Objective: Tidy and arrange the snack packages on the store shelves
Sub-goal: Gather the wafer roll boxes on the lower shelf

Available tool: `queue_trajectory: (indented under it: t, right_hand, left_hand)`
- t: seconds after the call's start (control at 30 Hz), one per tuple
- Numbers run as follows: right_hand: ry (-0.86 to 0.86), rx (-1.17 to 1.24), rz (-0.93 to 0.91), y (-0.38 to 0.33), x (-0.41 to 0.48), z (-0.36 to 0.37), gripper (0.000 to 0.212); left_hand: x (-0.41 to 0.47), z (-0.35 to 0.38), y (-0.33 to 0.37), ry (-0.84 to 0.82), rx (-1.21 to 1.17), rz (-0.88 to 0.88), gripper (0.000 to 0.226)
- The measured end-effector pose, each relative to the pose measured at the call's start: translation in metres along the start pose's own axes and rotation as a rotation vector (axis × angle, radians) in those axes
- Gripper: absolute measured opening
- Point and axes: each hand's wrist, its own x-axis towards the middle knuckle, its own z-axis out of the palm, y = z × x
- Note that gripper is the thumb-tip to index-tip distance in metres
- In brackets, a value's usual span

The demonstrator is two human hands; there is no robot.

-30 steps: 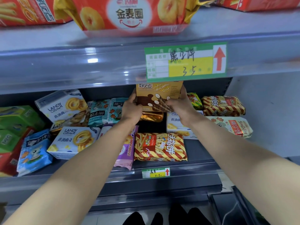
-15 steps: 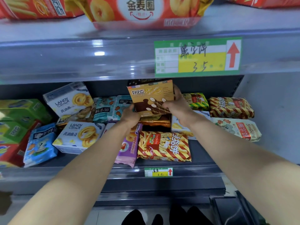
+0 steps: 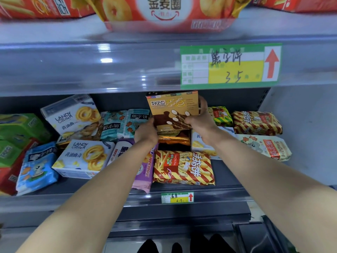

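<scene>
Two hands grasp one egg-roll box at the rear centre of the lower shelf. The box is upright with its printed front facing the camera, and its top edge is just under the upper shelf.

Left hand: grips the lower left corner of the box. The thumb lies at the front face and the other fingers are hidden behind the box.

Right hand: grips the right edge of the box. The fingers curl round the side and the thumb presses on the front face.

Positions relative to the egg-roll box:
- Directly below: a gold foil packet. Contact with the box cannot be determined.
- In front: a striped stick-biscuit bag, lying flat at the shelf front.
- Front left: a purple packet, partly under the left forearm.
- Left: two teal bear-biscuit packets, then two LANDY Castle cookie boxes, one behind the other.
- Far left: a blue packet and green boxes.
- Lower right: a white box, partly under the right wrist.
- Right: a small green-and-yellow bag, a second striped bag and a cream bear-biscuit bag.
- Above: a large price label on the upper shelf edge.
- Below, on the lower shelf edge: a small price label.
</scene>
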Motion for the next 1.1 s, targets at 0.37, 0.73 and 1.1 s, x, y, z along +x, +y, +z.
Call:
queue_trajectory:
  t: [0.37,0.73,1.1]
  right_hand:
    - [0.035,-0.053,0.161,0.006,0.009,0.003,0.09]
    - [0.088,0.09,0.092,0.014,0.018,-0.003,0.077]
    - [-0.055,0.156,0.126,0.005,0.023,0.024,0.061]
  left_hand:
    - [0.004,-0.001,0.003,0.008,-0.328,-0.094,0.054]
    - [-0.001,-0.021,0.022,0.053,-0.866,-0.248,0.054]
    - [-0.017,-0.056,-0.014,0.254,-0.846,-0.166,0.052]
